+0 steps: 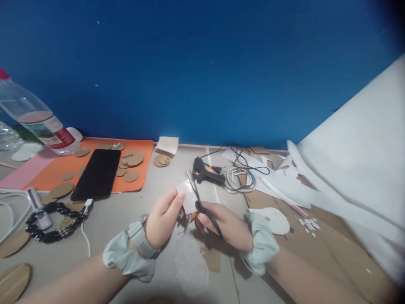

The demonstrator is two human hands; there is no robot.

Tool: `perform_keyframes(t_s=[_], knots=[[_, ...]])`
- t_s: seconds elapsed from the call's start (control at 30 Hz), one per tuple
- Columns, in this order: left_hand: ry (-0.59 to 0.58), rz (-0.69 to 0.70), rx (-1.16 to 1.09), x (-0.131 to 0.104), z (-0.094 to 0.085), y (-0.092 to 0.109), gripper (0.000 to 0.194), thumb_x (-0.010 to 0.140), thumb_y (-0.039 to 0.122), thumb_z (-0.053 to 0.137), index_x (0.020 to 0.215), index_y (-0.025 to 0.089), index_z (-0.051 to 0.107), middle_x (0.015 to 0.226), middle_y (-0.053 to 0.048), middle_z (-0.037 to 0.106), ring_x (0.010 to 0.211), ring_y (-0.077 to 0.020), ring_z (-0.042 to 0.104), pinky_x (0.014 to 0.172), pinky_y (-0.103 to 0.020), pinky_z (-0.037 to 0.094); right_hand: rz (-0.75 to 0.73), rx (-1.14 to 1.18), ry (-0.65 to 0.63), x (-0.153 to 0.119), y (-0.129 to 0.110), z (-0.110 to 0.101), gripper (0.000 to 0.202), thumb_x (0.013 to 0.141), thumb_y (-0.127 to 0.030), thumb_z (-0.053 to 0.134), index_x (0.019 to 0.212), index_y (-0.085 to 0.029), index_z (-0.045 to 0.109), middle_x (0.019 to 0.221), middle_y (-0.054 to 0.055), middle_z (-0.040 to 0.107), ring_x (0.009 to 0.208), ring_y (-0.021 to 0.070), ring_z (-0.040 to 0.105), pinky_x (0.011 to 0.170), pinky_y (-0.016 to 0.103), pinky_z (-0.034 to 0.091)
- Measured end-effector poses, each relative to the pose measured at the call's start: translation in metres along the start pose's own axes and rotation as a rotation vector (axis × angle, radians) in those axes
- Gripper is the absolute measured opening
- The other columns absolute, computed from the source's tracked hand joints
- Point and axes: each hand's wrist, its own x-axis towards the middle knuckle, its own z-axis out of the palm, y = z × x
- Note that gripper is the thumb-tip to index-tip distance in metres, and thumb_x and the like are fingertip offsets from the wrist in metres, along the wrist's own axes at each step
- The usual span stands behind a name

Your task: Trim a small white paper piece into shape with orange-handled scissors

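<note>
Between thumb and fingers, my left hand (pixel 163 217) pinches a small piece of white paper (pixel 189 198). My right hand (pixel 223 223) is closed around the dark handles of a pair of scissors (pixel 196 192). The scissor blades point up and away from me, parted slightly, and lie across the right part of the paper. Something orange shows between the two hands, too small to name. Below my hands a translucent, rounded sheet (pixel 190 264) lies on the table, beside a brown cardboard scrap (pixel 212 257).
Beyond my hands lies a black glue gun (pixel 209 173) with coiled cables (pixel 240 179). At left are a phone (pixel 98 174), a bead bracelet (pixel 53 236), cardboard discs (pixel 133 158) on orange paper (pixel 142 177) and a bottle (pixel 47 122). White paper cuttings (pixel 309 223) are at right. A blue wall (pixel 202 76) stands behind.
</note>
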Motion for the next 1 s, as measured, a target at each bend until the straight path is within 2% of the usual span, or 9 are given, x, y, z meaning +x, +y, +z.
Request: perform_keyframes(t_s=[0.1, 0.17, 0.27, 0.33, 0.43, 0.67, 0.83, 0.93, 1.0], knots=[[-0.088, 0.015, 0.001, -0.001, 0.0, 0.001, 0.033, 0.094, 0.036, 0.039, 0.078, 0.016, 0.06, 0.065, 0.001, 0.059, 0.064, -0.0141, 0.053, 0.063, -0.024, 0.044, 0.054, 0.278, 0.043, 0.002, 0.001, 0.003, 0.045, 0.084, -0.061, 0.049, 0.079, -0.017, 0.055, 0.064, -0.002, 0.049, 0.053, 0.0102, 0.041, 0.049, 0.022, 0.036], [-0.197, 0.022, 0.005, -0.001, 0.0, 0.003, 0.034, 0.095, 0.036, 0.038, 0.084, 0.016, 0.063, 0.071, -0.001, 0.062, 0.068, -0.0151, 0.055, 0.065, -0.024, 0.045, 0.094, 0.414, 0.129, 0.003, 0.0, 0.004, 0.04, 0.086, -0.058, 0.048, 0.081, -0.018, 0.05, 0.06, -0.005, 0.04, 0.047, 0.0082, 0.035, 0.043, 0.02, 0.031], [-0.369, 0.049, 0.046, -0.002, 0.001, 0.006, 0.037, 0.094, 0.038, 0.039, 0.085, 0.015, 0.066, 0.076, -0.003, 0.065, 0.071, -0.0165, 0.058, 0.068, -0.025, 0.047, 0.13, 0.502, 0.251, 0.005, -0.001, 0.004, 0.034, 0.087, -0.052, 0.051, 0.079, -0.019, 0.047, 0.057, -0.008, 0.033, 0.044, 0.0065, 0.03, 0.04, 0.019, 0.025], [-0.396, 0.076, 0.092, -0.002, 0.001, 0.008, 0.038, 0.093, 0.039, 0.04, 0.08, 0.016, 0.067, 0.072, -0.003, 0.065, 0.067, -0.0162, 0.057, 0.066, -0.026, 0.047, 0.121, 0.538, 0.261, 0.005, -0.001, 0.004, 0.032, 0.084, -0.048, 0.058, 0.077, -0.018, 0.048, 0.057, -0.007, 0.035, 0.045, 0.0063, 0.032, 0.04, 0.019, 0.026], [-0.379, 0.094, 0.147, -0.002, 0.001, 0.009, 0.04, 0.093, 0.041, 0.038, 0.075, 0.016, 0.065, 0.065, -0.001, 0.06, 0.063, -0.0156, 0.054, 0.062, -0.025, 0.045, 0.119, 0.532, 0.236, 0.005, 0.0, 0.004, 0.028, 0.081, -0.041, 0.063, 0.076, -0.018, 0.049, 0.058, -0.007, 0.04, 0.047, 0.0073, 0.038, 0.041, 0.019, 0.031], [-0.262, 0.053, 0.236, 0.002, 0.001, 0.003, 0.038, 0.094, 0.04, 0.038, 0.065, 0.018, 0.051, 0.059, 0.003, 0.046, 0.058, -0.0123, 0.045, 0.056, -0.023, 0.038, 0.157, 0.508, 0.242, 0.004, 0.004, 0.008, 0.024, 0.082, -0.038, 0.062, 0.078, -0.019, 0.047, 0.056, -0.008, 0.041, 0.045, 0.007, 0.037, 0.042, 0.019, 0.031], [-0.136, -0.022, 0.159, 0.006, -0.001, -0.001, 0.031, 0.09, 0.041, 0.045, 0.07, 0.018, 0.051, 0.057, 0.005, 0.044, 0.054, -0.0113, 0.042, 0.051, -0.021, 0.035, 0.157, 0.386, 0.227, 0.004, 0.005, 0.009, 0.024, 0.08, -0.038, 0.063, 0.079, -0.02, 0.047, 0.057, -0.007, 0.043, 0.045, 0.0079, 0.041, 0.042, 0.019, 0.035], [-0.04, -0.037, 0.074, 0.008, -0.003, 0.001, 0.032, 0.092, 0.042, 0.04, 0.073, 0.019, 0.05, 0.056, 0.005, 0.045, 0.053, -0.0116, 0.043, 0.052, -0.022, 0.036, 0.141, 0.296, 0.275, 0.003, 0.004, 0.009, 0.022, 0.081, -0.037, 0.061, 0.081, -0.02, 0.048, 0.058, -0.006, 0.046, 0.046, 0.0086, 0.043, 0.041, 0.019, 0.037], [-0.019, -0.02, 0.042, 0.008, -0.004, 0.003, 0.035, 0.094, 0.043, 0.035, 0.075, 0.019, 0.052, 0.058, 0.004, 0.048, 0.055, -0.0124, 0.046, 0.055, -0.022, 0.038, 0.125, 0.236, 0.331, 0.001, 0.003, 0.009, 0.02, 0.081, -0.036, 0.061, 0.081, -0.02, 0.049, 0.058, -0.005, 0.048, 0.046, 0.0094, 0.045, 0.041, 0.02, 0.038]])
